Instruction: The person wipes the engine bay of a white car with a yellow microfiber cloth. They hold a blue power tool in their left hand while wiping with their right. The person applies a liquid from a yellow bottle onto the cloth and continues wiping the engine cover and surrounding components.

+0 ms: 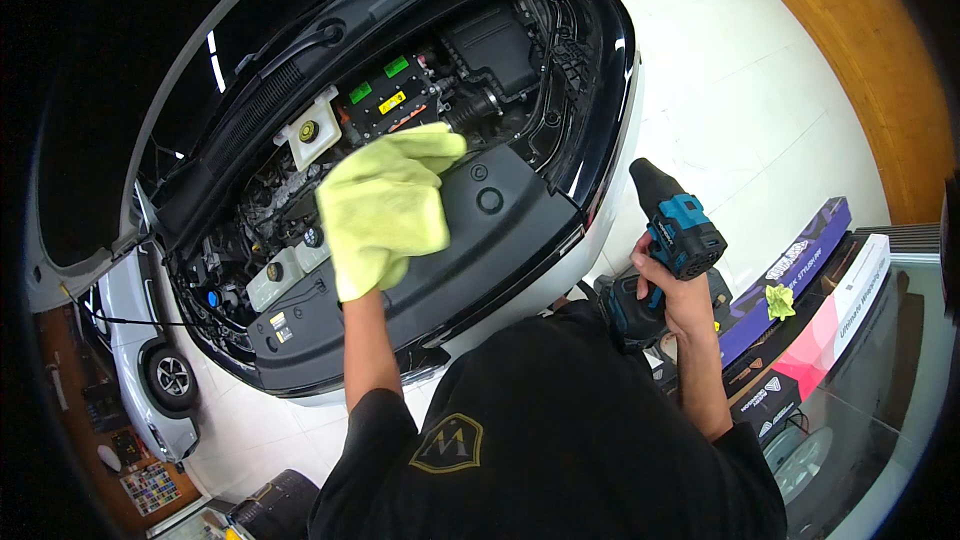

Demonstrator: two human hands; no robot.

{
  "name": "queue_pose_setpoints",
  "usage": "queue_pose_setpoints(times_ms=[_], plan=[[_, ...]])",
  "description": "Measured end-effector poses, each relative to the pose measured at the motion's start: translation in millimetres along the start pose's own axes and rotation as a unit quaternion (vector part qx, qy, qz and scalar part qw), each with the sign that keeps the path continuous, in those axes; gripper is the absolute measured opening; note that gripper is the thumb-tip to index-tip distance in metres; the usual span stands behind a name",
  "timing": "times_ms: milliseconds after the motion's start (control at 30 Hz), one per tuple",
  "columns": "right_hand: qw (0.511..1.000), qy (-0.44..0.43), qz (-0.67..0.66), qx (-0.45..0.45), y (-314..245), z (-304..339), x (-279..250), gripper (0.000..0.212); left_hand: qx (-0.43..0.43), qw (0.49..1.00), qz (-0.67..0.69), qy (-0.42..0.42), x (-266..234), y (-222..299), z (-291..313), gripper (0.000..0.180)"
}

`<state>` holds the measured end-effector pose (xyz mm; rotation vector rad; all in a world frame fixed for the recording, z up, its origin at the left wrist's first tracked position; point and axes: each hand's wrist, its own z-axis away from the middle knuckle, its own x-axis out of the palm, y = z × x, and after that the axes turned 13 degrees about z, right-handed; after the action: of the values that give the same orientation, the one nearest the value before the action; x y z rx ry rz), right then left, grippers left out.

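A yellow-green microfiber cloth [388,205] is draped over my left hand [364,308], hiding the fingers and leaving only the wrist bare. It is over the black front cover [480,230] of an open engine bay; whether it touches the cover I cannot tell. My right hand [672,285] is closed round the grip of a teal-and-black cordless blower [686,236], held off to the right of the car. The blower's black nozzle [655,183] points away from me, and a bulky battery end sits below the hand.
Inside the engine bay are a white reservoir with a black cap [310,130] and a black box with green and yellow labels [390,95]. Long cartons [785,285] lie at right with a crumpled yellow-green cloth [780,302] on them. A silver car [150,350] stands at left.
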<state>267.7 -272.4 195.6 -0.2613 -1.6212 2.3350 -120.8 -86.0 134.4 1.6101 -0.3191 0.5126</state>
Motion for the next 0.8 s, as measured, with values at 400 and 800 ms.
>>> queue_pose_setpoints(times_ms=[400,800], plan=[[0.999,-0.016,0.012,-0.040,-15.2,34.8,57.0,0.031,0.127,0.991,0.053,0.004,20.2,52.6,30.1,0.040],[0.996,-0.010,0.047,-0.072,-7.2,50.8,68.6,0.032,0.216,0.816,-0.513,-0.157,-26.4,0.6,-1.4,0.047]])
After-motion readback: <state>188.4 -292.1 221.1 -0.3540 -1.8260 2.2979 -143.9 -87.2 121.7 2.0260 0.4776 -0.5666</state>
